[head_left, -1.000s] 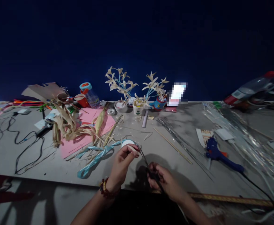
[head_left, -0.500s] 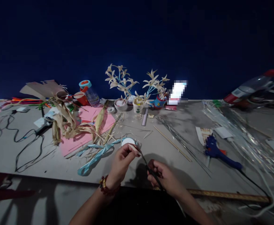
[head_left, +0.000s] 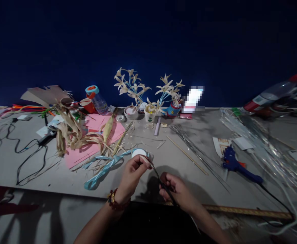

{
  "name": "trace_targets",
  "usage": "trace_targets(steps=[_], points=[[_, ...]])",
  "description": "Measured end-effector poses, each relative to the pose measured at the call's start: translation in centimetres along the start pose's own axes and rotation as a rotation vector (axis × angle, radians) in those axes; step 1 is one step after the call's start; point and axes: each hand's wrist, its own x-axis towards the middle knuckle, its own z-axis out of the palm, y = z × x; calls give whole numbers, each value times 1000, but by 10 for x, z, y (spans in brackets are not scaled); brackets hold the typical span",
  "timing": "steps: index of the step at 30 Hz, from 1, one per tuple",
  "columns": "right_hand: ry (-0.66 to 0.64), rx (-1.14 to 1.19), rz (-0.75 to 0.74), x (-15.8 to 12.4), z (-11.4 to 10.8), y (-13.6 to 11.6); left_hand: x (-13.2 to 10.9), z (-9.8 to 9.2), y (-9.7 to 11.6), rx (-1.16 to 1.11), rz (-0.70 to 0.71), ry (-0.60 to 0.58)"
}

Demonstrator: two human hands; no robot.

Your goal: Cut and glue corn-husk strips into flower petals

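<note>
Above the front part of the table, my left hand (head_left: 133, 176) pinches a small pale piece (head_left: 145, 159), which looks like a strip of corn husk. My right hand (head_left: 177, 194) is wrapped round dark scissors (head_left: 158, 175). Their blades slant up and left to the fingertips of my left hand, close against the pale piece; whether they touch it I cannot tell. Just behind my left hand lies a white spool (head_left: 139, 152), partly hidden, with light blue ribbon (head_left: 100, 176) trailing left from it.
Dried corn husks (head_left: 73, 134) lie on pink paper (head_left: 88, 154) to the left. Pale husk flowers (head_left: 132, 86) stand at the back near a small cup (head_left: 150, 115). On the right are loose wires (head_left: 189, 144), a wooden stick (head_left: 186, 155), a blue glue gun (head_left: 236, 166) and clear plastic packs (head_left: 273, 152).
Both hands stay almost in place, with the scissor blades still at the pale piece. The whole view has shifted very slightly.
</note>
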Motion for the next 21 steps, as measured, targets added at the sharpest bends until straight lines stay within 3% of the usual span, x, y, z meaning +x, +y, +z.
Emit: trace_targets(steps=[21], points=[[9,2,47,-4,2,-7,1,-2,3,26,-5,-34]])
